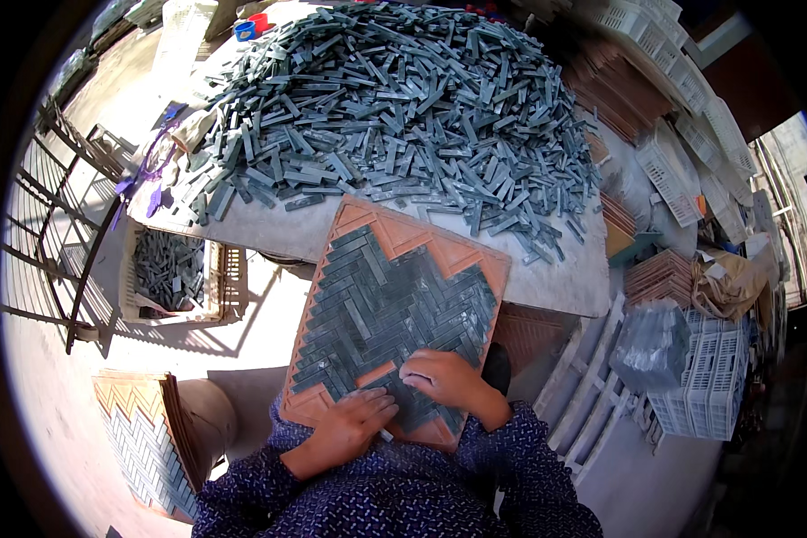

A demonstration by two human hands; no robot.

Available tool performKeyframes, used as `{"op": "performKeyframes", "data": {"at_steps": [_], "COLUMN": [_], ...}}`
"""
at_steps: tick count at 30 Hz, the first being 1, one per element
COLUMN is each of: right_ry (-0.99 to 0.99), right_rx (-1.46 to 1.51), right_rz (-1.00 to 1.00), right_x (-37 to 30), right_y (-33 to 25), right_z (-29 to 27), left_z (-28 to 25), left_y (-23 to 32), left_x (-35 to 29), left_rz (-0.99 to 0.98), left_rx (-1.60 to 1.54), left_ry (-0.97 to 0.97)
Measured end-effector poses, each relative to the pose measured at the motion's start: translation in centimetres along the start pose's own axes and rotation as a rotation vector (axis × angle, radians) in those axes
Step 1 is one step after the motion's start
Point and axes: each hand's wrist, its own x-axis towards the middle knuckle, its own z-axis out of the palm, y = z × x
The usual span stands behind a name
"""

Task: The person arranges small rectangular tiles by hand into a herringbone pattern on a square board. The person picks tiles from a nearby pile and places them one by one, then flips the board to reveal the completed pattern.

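Note:
An orange-brown tray with a zigzag-ridged bed leans from my lap against the table edge. Dark grey-green tile strips fill most of it in a herringbone pattern. Bare orange shows along its top and in patches near my hands. My left hand lies over the tray's lower left part, fingers stretched out over the tiles. A small pale end of something pokes out beneath it. My right hand is closed, fingertips curled down onto the lower tiles; whatever they pinch is hidden.
A big heap of loose tile strips covers the pale table. Below on the left stands a crate of strips, nearer me a filled herringbone panel. Plastic crates, stacked trays and a wrapped bundle crowd the right.

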Motion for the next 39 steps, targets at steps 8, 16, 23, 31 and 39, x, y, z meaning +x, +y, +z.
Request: {"op": "performKeyframes", "data": {"at_steps": [8,16,23,31,39], "right_ry": [0.394,0.356,0.137,0.334,0.106], "right_rx": [-0.116,-0.323,-0.291,-0.228,0.066], "right_rz": [-0.088,-0.082,0.012,-0.196,-0.114], "right_x": [8.0,13.7,15.9,14.7,12.4], "right_y": [0.2,2.5,1.2,-0.3,-5.3], "right_z": [-1.5,-2.9,-5.1,-4.8,-4.6], "left_z": [0.0,-1.4,-3.3,-4.2,-3.7], "left_y": [-0.5,-0.4,-0.4,-1.8,-2.6], "left_x": [-0.1,-1.1,-0.2,0.3,2.0], "left_rz": [-0.153,-0.193,-0.458,-0.653,-0.546], "left_rx": [-0.146,-0.264,-0.607,-0.999,-1.493], "left_ry": [-0.081,0.055,0.115,0.424,0.469]}}
